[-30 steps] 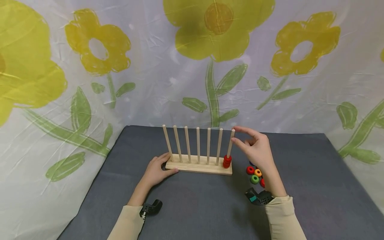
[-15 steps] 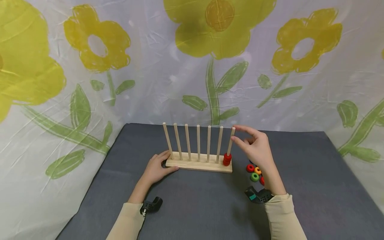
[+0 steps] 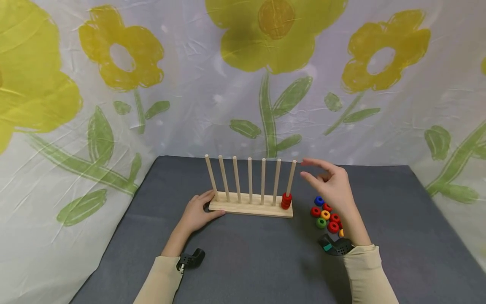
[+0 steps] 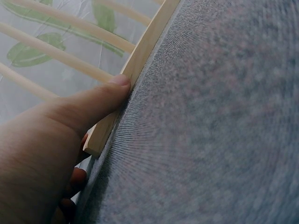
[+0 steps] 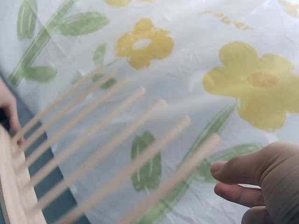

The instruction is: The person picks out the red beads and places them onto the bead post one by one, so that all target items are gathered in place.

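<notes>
A wooden peg stand, with several upright pegs on a flat base (image 3: 243, 208), stands on the table. My left hand (image 3: 198, 214) grips the base's left end; in the left wrist view the thumb (image 4: 105, 100) presses along its front edge, and the other fingers reach behind the end. Red beads (image 3: 286, 201) are stacked low on the rightmost peg (image 3: 291, 178). Just right of that peg's top hovers my right hand (image 3: 334, 185), thumb and forefinger apart, nothing between them. In the right wrist view that hand (image 5: 275, 182) is clear of the peg tip.
Several loose beads lie right of the stand, below my right hand: a blue bead (image 3: 319, 201), a green bead (image 3: 321, 223), a yellow bead (image 3: 325, 215) and red ones. My right forearm partly covers the group. A flower-printed sheet (image 3: 190, 105) hangs behind the dark table (image 3: 243, 257).
My right hand's thumb and forefinger were at the top of the rightmost peg; the hand has moved right, off it, uncovering more loose beads. The left hand keeps its hold.
</notes>
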{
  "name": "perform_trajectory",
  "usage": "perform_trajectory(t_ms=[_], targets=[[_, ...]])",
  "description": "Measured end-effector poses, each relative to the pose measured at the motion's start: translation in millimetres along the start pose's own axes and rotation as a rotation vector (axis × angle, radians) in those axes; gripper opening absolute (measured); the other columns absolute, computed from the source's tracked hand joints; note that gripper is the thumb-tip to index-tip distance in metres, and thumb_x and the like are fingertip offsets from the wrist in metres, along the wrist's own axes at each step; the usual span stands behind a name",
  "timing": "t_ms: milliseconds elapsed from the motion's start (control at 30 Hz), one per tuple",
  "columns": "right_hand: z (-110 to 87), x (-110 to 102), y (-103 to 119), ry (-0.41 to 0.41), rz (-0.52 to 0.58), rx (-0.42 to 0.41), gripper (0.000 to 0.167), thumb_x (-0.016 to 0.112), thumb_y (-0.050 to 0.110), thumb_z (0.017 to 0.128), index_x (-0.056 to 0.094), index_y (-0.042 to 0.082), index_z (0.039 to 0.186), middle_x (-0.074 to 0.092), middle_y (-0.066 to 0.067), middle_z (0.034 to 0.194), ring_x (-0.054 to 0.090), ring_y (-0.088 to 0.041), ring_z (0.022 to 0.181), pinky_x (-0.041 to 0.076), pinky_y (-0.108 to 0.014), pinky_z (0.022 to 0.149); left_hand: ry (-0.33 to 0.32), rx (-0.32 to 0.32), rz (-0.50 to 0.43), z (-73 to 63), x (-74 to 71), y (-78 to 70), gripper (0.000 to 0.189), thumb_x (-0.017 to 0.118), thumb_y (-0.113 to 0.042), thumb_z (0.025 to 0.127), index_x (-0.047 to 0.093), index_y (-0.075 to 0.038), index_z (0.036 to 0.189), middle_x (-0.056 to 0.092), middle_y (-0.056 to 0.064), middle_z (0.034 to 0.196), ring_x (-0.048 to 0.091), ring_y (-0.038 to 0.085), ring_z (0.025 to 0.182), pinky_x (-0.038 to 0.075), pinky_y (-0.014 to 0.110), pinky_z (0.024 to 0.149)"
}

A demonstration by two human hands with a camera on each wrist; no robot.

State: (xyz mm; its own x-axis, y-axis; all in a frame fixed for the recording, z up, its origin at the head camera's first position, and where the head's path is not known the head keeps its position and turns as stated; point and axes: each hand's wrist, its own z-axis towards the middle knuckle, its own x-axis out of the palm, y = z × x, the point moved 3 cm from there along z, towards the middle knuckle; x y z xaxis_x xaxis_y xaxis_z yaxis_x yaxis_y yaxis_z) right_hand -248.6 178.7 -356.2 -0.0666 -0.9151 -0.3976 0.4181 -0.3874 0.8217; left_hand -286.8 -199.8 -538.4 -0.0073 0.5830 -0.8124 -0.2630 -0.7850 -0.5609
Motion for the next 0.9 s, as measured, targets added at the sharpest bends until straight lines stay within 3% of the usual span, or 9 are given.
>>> perform_trajectory(t_ms=[133,400,633,700,900], targets=[[-5.7,-13,-7,-0.004,-0.043,0.003,0.032,0.074,0.007,0.095,0.071,0.005,0.127,0.05,-0.001,0.05,0.025,-0.001,0.037,0.026,-0.03,0.037,-0.008,0.0,-0.009,-0.6,0.0,1.1,0.09,0.08,-0.054,0.085,0.048,-0.002,0.151,0.044,0.017,0.154,0.048,0.04,0.125,0.039,0.057,0.102],[-17.9,-40,-29,-0.029,-0.142,-0.018,0.032,0.075,0.004,0.094,0.071,0.003,0.125,0.059,-0.001,0.055,0.024,0.001,0.035,0.024,-0.03,0.037,-0.008,0.007,-0.004,0.1,2.1,0.7,0.09,0.079,-0.054,0.085,0.047,-0.002,0.151,0.044,0.017,0.154,0.045,0.042,0.13,0.034,0.059,0.107],[-24.3,-65,-69,-0.066,-0.233,-0.023,0.036,0.077,0.01,0.093,0.072,0.015,0.128,0.065,0.001,0.064,0.023,0.001,0.035,0.023,-0.031,0.035,-0.009,0.009,-0.003,-2.0,0.8,-1.2,0.089,0.08,-0.052,0.085,0.048,0.0,0.151,0.045,0.019,0.153,0.049,0.04,0.123,0.041,0.057,0.099],[-27.0,-72,-74,-0.071,-0.259,-0.03,0.035,0.078,0.013,0.093,0.072,0.018,0.128,0.07,0.002,0.077,0.024,-0.003,0.035,0.023,-0.031,0.035,-0.011,0.012,-0.003,-2.1,0.5,-1.3,0.089,0.08,-0.051,0.085,0.048,0.0,0.15,0.045,0.019,0.153,0.049,0.041,0.123,0.04,0.057,0.099],[-39.0,-93,-82,-0.077,-0.308,0.004,0.031,0.076,0.019,0.096,0.073,0.015,0.127,0.049,-0.001,0.05,0.025,-0.015,0.034,0.023,-0.031,0.035,-0.01,0.015,0.006,-0.3,0.2,-0.5,0.089,0.08,-0.052,0.085,0.048,0.0,0.15,0.045,0.019,0.153,0.05,0.038,0.119,0.041,0.056,0.098]])
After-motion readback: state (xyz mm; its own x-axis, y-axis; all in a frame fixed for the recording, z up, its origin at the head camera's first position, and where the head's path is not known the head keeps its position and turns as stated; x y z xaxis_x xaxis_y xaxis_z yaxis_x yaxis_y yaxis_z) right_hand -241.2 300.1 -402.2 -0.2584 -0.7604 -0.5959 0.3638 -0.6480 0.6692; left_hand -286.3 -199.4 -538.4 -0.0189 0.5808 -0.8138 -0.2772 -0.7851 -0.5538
